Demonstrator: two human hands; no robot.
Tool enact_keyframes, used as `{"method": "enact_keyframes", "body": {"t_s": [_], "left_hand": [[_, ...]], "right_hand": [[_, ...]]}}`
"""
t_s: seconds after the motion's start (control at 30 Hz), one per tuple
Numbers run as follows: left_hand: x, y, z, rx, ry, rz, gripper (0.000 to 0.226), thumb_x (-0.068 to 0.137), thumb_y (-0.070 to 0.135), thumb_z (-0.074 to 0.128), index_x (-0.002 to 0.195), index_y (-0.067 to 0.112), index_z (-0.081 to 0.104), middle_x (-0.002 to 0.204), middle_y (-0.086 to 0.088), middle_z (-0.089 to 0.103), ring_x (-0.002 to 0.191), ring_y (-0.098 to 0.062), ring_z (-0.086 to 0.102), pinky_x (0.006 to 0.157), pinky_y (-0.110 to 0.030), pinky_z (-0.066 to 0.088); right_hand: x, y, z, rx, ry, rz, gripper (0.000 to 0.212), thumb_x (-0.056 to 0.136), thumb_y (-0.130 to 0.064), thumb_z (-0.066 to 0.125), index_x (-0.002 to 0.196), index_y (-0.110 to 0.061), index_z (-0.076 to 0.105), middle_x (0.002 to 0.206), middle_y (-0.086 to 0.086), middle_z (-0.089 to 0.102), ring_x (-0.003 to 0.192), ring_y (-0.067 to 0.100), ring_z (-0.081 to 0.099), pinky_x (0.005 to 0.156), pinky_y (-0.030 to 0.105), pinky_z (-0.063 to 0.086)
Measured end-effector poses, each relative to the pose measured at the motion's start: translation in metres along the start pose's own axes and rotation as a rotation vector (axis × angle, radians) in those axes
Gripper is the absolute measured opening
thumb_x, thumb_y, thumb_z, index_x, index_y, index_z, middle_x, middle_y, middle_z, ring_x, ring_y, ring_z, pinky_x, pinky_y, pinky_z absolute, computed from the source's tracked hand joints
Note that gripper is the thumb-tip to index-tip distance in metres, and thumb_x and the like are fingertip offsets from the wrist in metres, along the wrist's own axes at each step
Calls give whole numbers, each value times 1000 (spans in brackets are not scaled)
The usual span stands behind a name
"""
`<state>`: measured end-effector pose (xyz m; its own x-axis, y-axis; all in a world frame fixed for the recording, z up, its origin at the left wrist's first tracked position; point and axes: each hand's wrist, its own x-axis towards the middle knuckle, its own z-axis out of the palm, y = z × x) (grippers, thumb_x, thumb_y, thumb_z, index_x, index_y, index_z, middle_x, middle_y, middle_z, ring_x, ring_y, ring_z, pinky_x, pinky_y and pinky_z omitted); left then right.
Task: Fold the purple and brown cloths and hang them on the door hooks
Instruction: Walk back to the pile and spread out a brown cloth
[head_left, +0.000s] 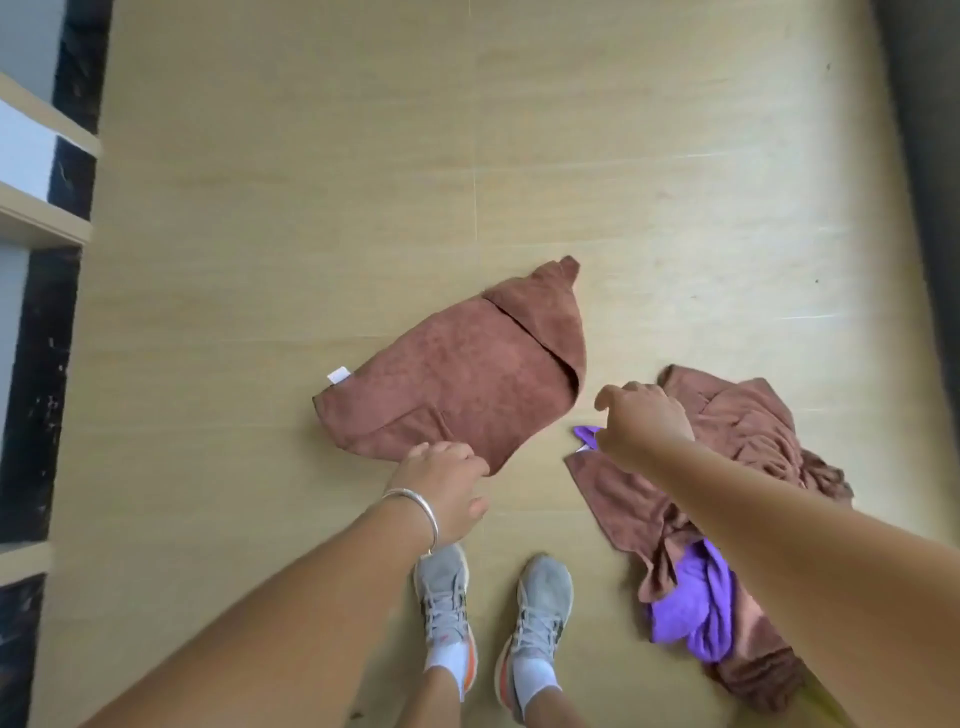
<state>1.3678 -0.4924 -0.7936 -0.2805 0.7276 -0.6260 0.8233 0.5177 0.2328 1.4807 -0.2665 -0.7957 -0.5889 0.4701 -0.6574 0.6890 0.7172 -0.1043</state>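
Meanwhile left hand (445, 480) touches the brown cloth (457, 369) (floor-spread), right hand (644, 423) hovering.

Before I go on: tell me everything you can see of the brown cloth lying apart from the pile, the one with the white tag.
The brown cloth is a reddish-brown, terry-like towel lying flat on the wooden floor, partly folded, its far right corner turned over in a flap. A small white tag sticks out at its left edge. The left hand is at its near edge, fingers curled there; whether they pinch it is unclear. It lies apart from the pile to its right.
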Motion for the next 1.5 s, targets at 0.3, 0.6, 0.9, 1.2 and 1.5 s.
{"method": "enact_keyframes", "body": {"t_s": [0.3, 0.6, 0.9, 1.2, 1.5], "left_hand": [[-37, -77, 101, 67, -138, -204, 45, 90, 41, 48, 134, 29, 47, 134, 5, 50, 125, -18, 44, 105, -35, 30], [-66, -194, 119, 109, -74, -288, 48, 89, 39, 51, 135, 27, 46, 132, 1, 51, 123, -21, 45, 103, -37, 31], [-60, -311, 106, 255, -87, -102, 61, 91, 38, 52, 146, 27, 27, 147, 0, 37, 135, -20, 32, 112, -40, 20], [-39, -377, 84, 388, -87, 98, 70, 93, 42, 49, 152, 23, 16, 155, -2, 26, 143, -20, 20, 116, -44, 12], [65, -399, 137, 517, -116, 187, 71, 93, 33, 47, 153, 18, 12, 159, -1, 19, 146, -18, 14, 118, -41, 9]], "right_hand": [[-18, -34, 129, -101, -54, -102, 48, 86, -33, 55, 132, -24, 42, 131, 3, 50, 124, 26, 43, 100, 37, 34], [-19, -132, 172, -97, -48, -185, 62, 89, -43, 56, 141, -22, 31, 144, 3, 38, 132, 25, 36, 107, 37, 31], [-2, -228, 170, -32, 2, -18, 65, 86, -46, 62, 140, -23, 34, 144, 4, 39, 131, 26, 38, 106, 39, 32], [3, -316, 198, 87, -27, 158, 72, 88, -50, 59, 145, -23, 26, 146, 4, 36, 133, 26, 37, 108, 39, 31], [89, -306, 263, 64, 29, 108, 67, 90, -46, 57, 145, -23, 27, 153, 4, 29, 139, 24, 29, 112, 41, 27]]}}
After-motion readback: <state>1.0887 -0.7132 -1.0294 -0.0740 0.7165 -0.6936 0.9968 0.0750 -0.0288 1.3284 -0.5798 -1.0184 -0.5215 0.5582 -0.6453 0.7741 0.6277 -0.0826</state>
